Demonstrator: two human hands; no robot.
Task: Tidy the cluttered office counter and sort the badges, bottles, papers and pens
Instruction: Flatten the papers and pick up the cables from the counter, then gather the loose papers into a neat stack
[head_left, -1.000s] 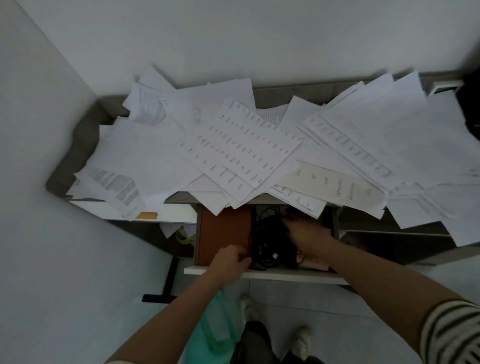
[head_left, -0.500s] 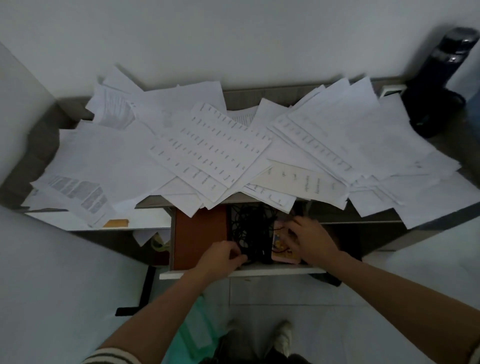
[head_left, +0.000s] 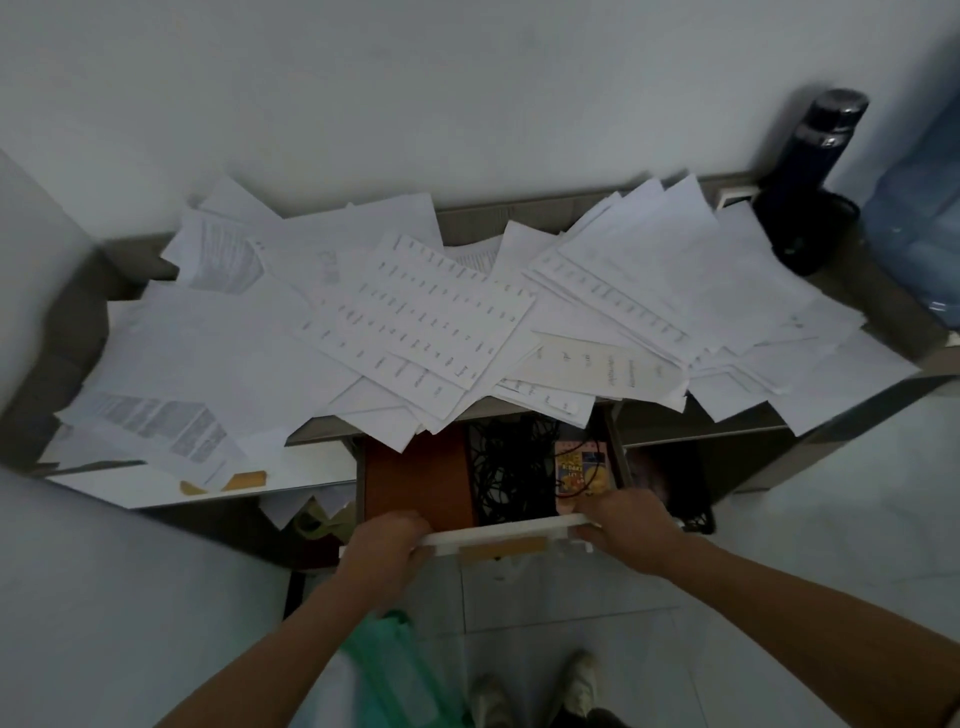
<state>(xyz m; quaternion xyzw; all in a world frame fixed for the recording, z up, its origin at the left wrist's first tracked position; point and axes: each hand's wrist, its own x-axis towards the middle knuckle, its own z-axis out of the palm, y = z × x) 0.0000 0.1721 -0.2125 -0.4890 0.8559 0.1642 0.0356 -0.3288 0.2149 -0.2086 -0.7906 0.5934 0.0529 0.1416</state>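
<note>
1. My left grip (head_left: 387, 540) grasps the left end of the drawer front (head_left: 498, 535), with the fingers curled over its top edge.
2. My right grip (head_left: 631, 525) grasps the right end of the same white front, fingers curled over the edge in the same way. The two are well apart, and a tape strip (head_left: 501, 549) on the front lies between them.
3. The drawer stands open just below the front edge of the table (head_left: 519, 214).
4. In the drawer I see a brown folder (head_left: 415, 478) on the left, a tangle of black cables (head_left: 509, 467) in the middle and a colourful packet (head_left: 579, 467) on the right. A thin red cord lies across the packet.
5. The papers (head_left: 415, 322) cover almost the whole table top as loose sheets that overlap at every angle.
6. Several sheets hang over the front edge, and some of them shade the back of the drawer.
7. The middle sheets carry rows of short printed marks, while those at the left carry dense blocks of text. I cannot read any of it.
8. A dark bottle (head_left: 810, 176) stands upright at the far right corner of the table, close to the wall and just beside the edge of the papers.
9. A large blue water jug (head_left: 914, 208) stands to the right of the bottle and is partly cut off by the frame.
10. A green bag (head_left: 395, 670) hangs below my left forearm, and pale shoes (head_left: 582, 680) stand on the tiled floor.
</note>
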